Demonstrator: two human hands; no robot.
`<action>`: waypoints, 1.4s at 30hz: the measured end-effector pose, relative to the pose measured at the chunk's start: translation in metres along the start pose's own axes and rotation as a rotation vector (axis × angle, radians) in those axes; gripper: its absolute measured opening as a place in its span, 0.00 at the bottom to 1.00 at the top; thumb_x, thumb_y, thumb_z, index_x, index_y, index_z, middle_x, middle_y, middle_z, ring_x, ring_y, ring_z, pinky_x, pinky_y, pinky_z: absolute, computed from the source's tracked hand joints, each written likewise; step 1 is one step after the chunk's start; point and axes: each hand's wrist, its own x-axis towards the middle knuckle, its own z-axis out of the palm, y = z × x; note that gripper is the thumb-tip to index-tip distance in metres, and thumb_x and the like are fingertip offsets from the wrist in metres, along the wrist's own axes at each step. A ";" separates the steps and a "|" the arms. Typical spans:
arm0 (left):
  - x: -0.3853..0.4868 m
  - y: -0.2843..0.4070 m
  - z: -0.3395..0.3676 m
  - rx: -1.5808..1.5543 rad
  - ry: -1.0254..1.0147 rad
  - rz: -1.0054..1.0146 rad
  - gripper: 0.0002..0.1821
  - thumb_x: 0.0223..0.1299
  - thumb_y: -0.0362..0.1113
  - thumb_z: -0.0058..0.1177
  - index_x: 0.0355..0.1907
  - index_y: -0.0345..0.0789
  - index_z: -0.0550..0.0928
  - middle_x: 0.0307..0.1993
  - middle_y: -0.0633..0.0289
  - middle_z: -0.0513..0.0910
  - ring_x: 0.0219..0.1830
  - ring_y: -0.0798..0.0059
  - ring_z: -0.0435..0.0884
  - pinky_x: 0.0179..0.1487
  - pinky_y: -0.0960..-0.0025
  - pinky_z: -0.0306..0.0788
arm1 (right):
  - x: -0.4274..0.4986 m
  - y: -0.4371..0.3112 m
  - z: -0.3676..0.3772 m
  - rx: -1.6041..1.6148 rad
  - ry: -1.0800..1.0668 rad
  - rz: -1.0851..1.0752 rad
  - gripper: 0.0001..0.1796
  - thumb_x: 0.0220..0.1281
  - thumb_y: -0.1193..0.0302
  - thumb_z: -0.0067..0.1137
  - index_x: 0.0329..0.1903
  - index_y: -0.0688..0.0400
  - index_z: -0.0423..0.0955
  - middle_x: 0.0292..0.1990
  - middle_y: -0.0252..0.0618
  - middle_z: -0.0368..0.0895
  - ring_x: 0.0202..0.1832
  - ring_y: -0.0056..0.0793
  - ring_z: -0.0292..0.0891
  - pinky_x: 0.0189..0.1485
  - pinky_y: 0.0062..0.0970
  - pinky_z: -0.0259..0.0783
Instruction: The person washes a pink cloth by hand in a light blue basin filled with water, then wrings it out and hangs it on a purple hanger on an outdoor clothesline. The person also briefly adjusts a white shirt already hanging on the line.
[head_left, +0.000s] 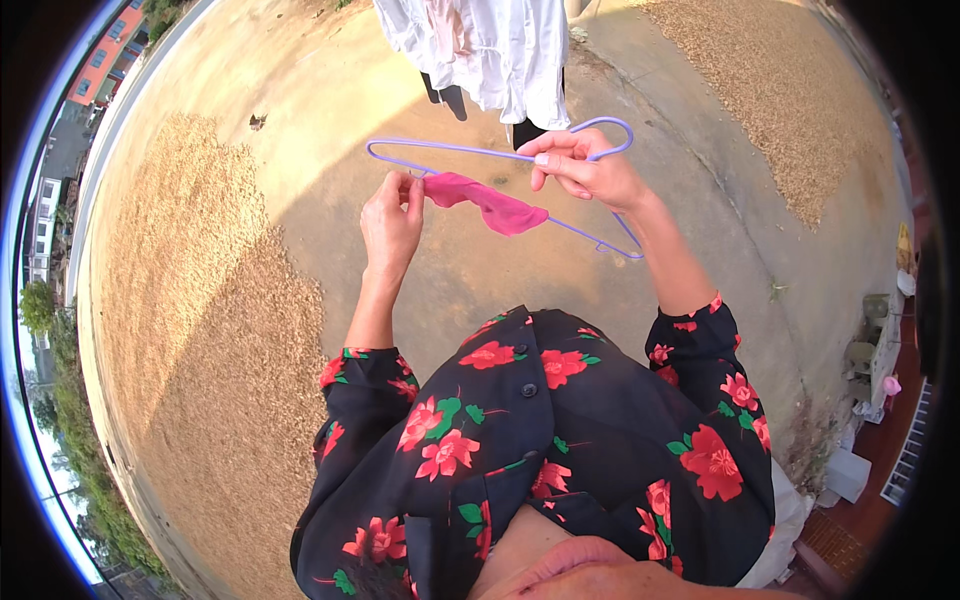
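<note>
A purple clothes hanger (465, 148) is held out in front of me, its hook toward the right. My right hand (581, 169) grips it near the base of the hook. Over the hanger's lower bar lies a small pink cloth (499, 204). The fingertips of my left hand (395, 214) pinch the left end of that cloth beside the bar. Beyond the hanger, at the top of the view, hang white garments (499, 52), with dark pieces of fabric partly hidden behind them.
Grain-like material is spread on the concrete ground (480, 277) at the left (232, 360) and the upper right (780, 97). A white box (847, 475) and assorted items stand along the right edge. A low wall and shrubs border the far left.
</note>
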 end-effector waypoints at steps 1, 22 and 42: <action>-0.001 0.001 -0.002 0.047 0.003 0.009 0.06 0.65 0.33 0.59 0.38 0.33 0.80 0.31 0.51 0.85 0.33 0.59 0.87 0.37 0.61 0.77 | 0.003 -0.005 0.000 -0.042 -0.026 0.005 0.14 0.71 0.72 0.54 0.54 0.65 0.79 0.31 0.37 0.86 0.15 0.09 0.58 0.17 0.16 0.54; 0.000 0.042 -0.022 -0.122 -0.233 0.019 0.13 0.71 0.41 0.54 0.34 0.34 0.81 0.22 0.51 0.78 0.23 0.53 0.77 0.28 0.60 0.69 | -0.025 0.016 0.008 -0.275 0.676 -0.232 0.12 0.67 0.68 0.65 0.46 0.64 0.81 0.39 0.32 0.85 0.40 0.19 0.79 0.45 0.24 0.74; -0.017 0.026 -0.019 -0.303 -0.248 -0.242 0.20 0.63 0.42 0.65 0.25 0.31 0.74 0.16 0.67 0.67 0.22 0.82 0.62 0.26 0.70 0.62 | 0.015 0.111 0.033 -0.291 0.643 -0.105 0.08 0.71 0.73 0.53 0.36 0.64 0.74 0.25 0.31 0.76 0.27 0.15 0.69 0.31 0.23 0.67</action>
